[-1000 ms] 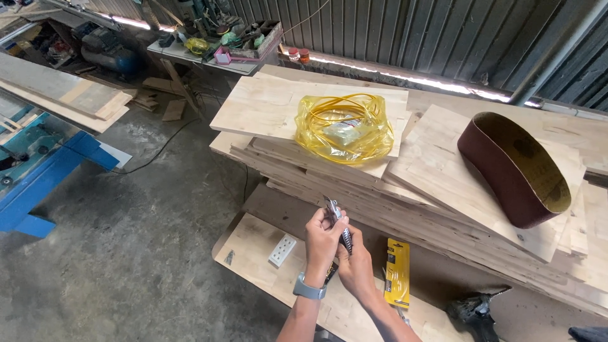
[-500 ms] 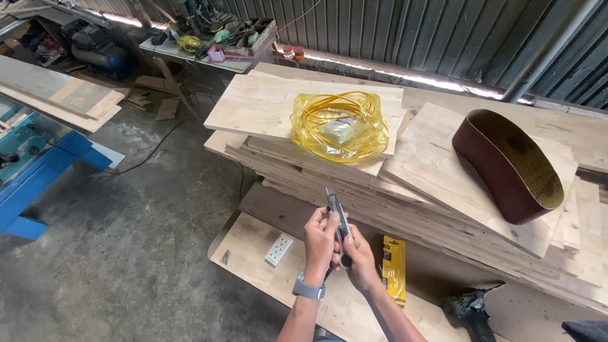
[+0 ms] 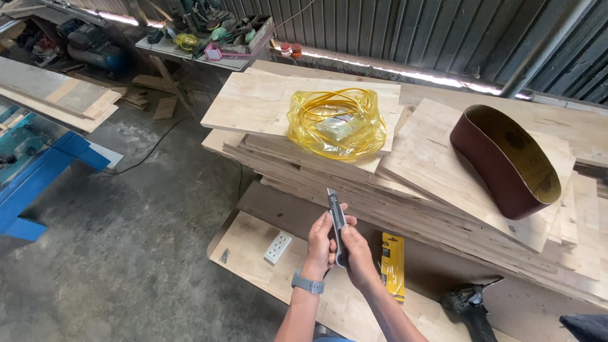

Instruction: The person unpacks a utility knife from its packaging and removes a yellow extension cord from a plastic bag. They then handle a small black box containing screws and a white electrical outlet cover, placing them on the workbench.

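Head view: left hand (image 3: 322, 242) and right hand (image 3: 356, 253) both gripped closed around a utility knife (image 3: 336, 223), blade end up. Risk judged: thumb slip onto blade could cut fingers.

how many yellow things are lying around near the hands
2: a yellow bag of coiled cord atop the stacked wooden boards, and a yellow package on the low board right of the hands holding the utility knife. Others may be hidden.

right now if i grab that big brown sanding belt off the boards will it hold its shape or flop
The sanding belt would probably sag: it is a thin open loop standing on edge. It likely feels light for its size, being hollow. Resting on tilted boards, it may tip or slide if nudged.
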